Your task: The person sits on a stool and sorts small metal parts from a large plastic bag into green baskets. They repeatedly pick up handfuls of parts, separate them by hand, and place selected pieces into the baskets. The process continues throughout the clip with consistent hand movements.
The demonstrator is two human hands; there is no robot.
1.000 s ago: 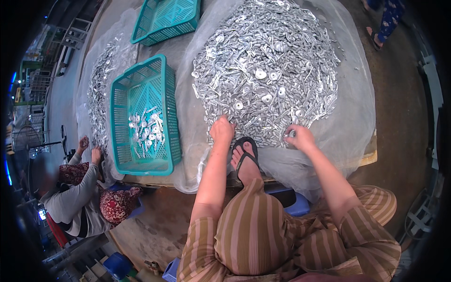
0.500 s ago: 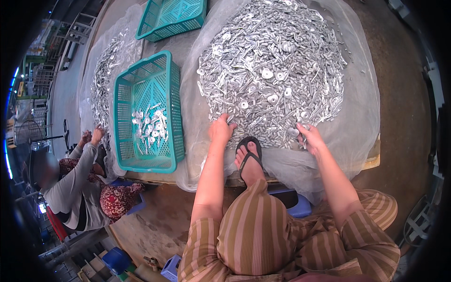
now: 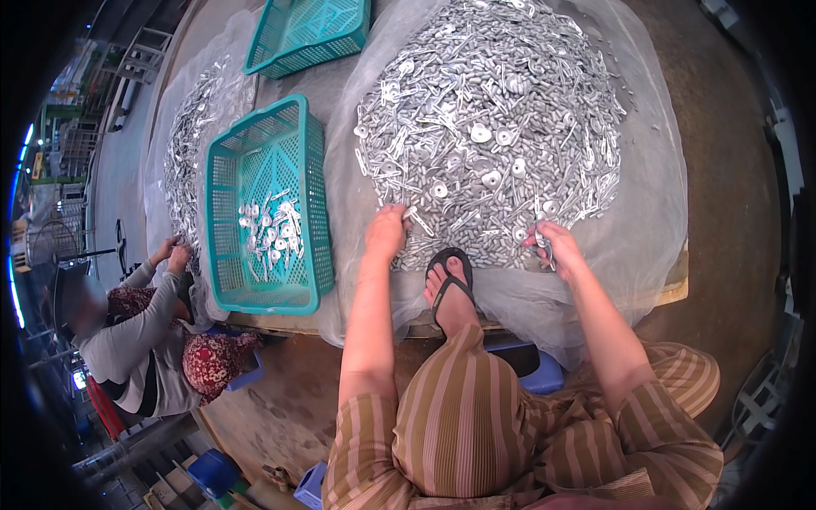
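A wide heap of small silver metal parts (image 3: pixel 501 110) lies on a translucent plastic sheet. Flat round discs, long slim strips and short stubby pegs are mixed in it. At the heap's near left edge, my left hand (image 3: pixel 388 232) is closed on a long slim metal part (image 3: pixel 421 223), whose free end points into the heap. My right hand (image 3: pixel 558 248) is at the near right edge, its fingers pinched round silver metal parts (image 3: pixel 539 239); their exact shape is partly hidden by the fingers. A teal plastic basket (image 3: pixel 319 187) to the left holds a small pile of discs and strips.
Another teal basket (image 3: pixel 310 55) stands farther back. My sandalled foot (image 3: pixel 450 276) rests on the table edge between my hands. At the left, a co-worker (image 3: pixel 136 340) sits with both hands by a second heap of metal parts (image 3: pixel 189 127). A blue stool (image 3: pixel 544 374) is below the table.
My left hand has shifted slightly left, and the slim part now shows plainly at its fingertips. My right hand has barely moved. The co-worker's hands have dropped a little.
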